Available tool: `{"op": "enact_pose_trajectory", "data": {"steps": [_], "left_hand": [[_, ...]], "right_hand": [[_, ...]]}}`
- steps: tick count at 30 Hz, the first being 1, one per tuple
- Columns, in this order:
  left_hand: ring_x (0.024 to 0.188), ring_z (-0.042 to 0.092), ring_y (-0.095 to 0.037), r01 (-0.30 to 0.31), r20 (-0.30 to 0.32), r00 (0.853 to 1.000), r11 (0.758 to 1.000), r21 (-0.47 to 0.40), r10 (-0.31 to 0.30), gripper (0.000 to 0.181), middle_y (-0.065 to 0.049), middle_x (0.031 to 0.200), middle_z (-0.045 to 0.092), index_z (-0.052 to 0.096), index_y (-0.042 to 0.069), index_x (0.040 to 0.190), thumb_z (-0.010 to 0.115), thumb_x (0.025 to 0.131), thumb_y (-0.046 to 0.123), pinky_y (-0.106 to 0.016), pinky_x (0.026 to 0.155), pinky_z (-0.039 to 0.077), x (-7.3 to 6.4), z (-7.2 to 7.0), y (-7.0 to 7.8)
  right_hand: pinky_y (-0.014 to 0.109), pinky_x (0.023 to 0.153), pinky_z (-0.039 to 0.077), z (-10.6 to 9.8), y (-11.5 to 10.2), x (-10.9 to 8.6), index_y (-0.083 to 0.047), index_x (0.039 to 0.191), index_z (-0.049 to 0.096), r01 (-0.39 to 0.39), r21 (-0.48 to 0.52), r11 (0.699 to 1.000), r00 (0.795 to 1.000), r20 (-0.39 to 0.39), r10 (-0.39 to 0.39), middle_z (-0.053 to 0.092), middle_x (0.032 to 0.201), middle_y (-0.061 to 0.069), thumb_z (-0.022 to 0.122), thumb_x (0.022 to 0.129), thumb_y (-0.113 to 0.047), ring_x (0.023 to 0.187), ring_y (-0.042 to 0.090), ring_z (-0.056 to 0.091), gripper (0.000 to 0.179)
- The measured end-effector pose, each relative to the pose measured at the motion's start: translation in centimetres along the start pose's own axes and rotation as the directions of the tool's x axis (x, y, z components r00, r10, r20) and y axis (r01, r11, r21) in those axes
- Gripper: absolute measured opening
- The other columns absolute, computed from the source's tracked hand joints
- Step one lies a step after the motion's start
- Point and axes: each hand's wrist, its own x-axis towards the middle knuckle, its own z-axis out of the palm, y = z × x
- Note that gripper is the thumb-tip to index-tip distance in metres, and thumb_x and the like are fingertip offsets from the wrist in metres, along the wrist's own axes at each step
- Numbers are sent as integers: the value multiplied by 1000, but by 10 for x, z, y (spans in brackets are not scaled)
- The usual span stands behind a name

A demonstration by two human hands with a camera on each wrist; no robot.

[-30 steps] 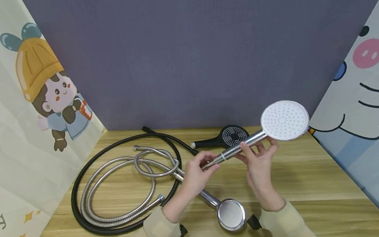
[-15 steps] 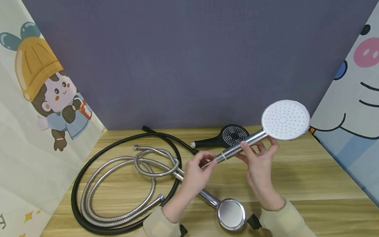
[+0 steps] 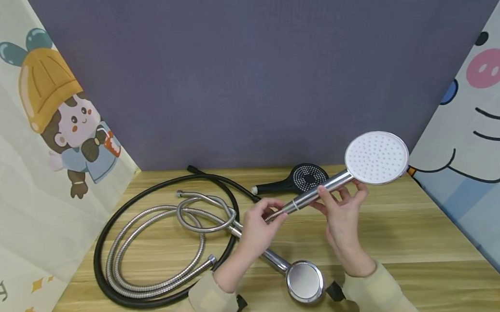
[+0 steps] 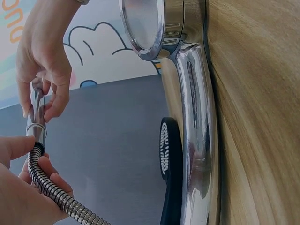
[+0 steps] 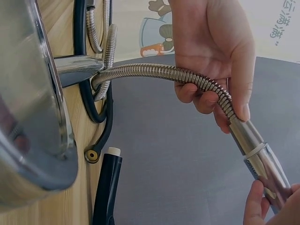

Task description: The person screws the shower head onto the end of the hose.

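Note:
A chrome shower head with a round white face (image 3: 376,158) is held up over the table, its handle slanting down to the left. My right hand (image 3: 345,224) grips this handle near its middle, thumb in front and fingers behind. At the handle's lower end sits a metal connector nut (image 5: 246,133) on a ribbed metal shower hose (image 5: 154,71). My left hand (image 3: 257,228) pinches the hose there, the thumb tip at the nut and the fingers curled under the ribbing. The hose bends away beneath the left palm, and the head view hides part of it.
A chrome shower head with a silver face (image 3: 304,281) lies between the forearms. Behind the hands lies a black shower head (image 3: 308,177). On the left, coiled metal hose (image 3: 114,262) lies inside a black hose loop (image 3: 98,263). A grey panel (image 3: 244,79) stands behind the table.
The left thumb and fingertips have shifted slightly around the hose end at the nut. The right hand and the shower head stay almost still.

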Motion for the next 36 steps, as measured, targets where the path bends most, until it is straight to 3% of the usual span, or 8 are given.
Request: {"op": "enact_pose_trajectory", "data": {"steps": [11,21,26,36], "left_hand": [[64,57,-9,17,3,1000,1000,6,-17,26,-1,86,67,65,11,101,76,78,10,-23,58,52,1,-1,1],[75,62,-15,-34,21,999,999,-10,34,19,-8,92,68,63,1,103,65,85,8,-24,68,54,1,-2,2],[74,62,-13,-21,28,999,1000,2,21,18,-7,90,68,64,1,102,65,86,8,-22,67,54,1,-2,4],[71,60,-11,-6,6,1000,1000,23,5,18,-3,89,69,65,7,100,70,83,9,-23,63,54,0,-1,2]], "right_hand": [[38,66,58,0,0,0,-19,129,20,-1,-12,1000,1000,4,1,48,108,13,62,83,11,83,24,65,69],[38,66,58,0,-1,0,-19,129,19,-11,-8,1000,1000,-7,11,48,107,13,62,83,10,83,23,65,69],[37,66,58,-1,-1,0,-18,128,20,-5,-3,1000,1000,3,5,49,108,13,62,83,11,83,23,65,68],[37,66,58,0,-3,-1,-19,128,19,-8,0,1000,1000,2,8,48,107,13,62,83,10,82,22,65,69]]}}
